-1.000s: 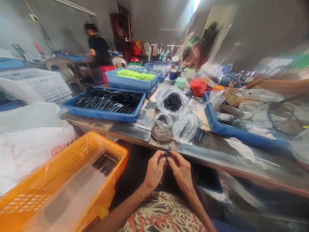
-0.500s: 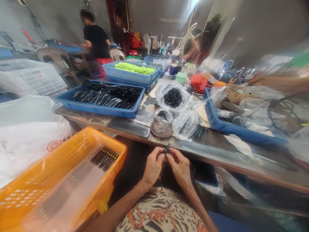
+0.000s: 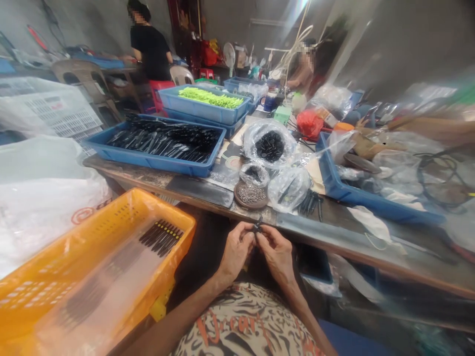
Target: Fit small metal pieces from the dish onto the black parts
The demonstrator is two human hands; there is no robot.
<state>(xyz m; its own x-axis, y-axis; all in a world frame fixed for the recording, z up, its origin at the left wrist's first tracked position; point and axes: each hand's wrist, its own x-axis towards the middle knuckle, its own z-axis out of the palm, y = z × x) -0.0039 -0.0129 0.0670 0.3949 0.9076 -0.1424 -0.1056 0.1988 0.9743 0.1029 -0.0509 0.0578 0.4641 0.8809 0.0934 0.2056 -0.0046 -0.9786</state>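
Note:
Both hands meet in front of my body, just off the table's near edge. Between the fingertips sits a small black part (image 3: 257, 226), its dark tip sticking up; its exact kind is too small to make out. My left hand (image 3: 237, 248) pinches it from the left, and my right hand (image 3: 273, 249) pinches it from the other side. Right beyond the hands stands a round brown dish (image 3: 251, 204) of small metal pieces. Behind it are a small plastic bag (image 3: 254, 174) with dark contents and a larger open bag (image 3: 269, 143) of black parts.
A blue tray (image 3: 163, 162) of long black pieces lies at left, with a stacked tray (image 3: 208, 112) of lime-green pieces behind. An orange crate (image 3: 181, 222) stands low at left, holding black pieces in rows. Cluttered blue bin (image 3: 356, 198) at right. Two people (image 3: 150, 52) are farther back.
The camera view has shifted slightly. Both hands stay together at the same spot, still pinching the small black part, with hardly any visible finger movement.

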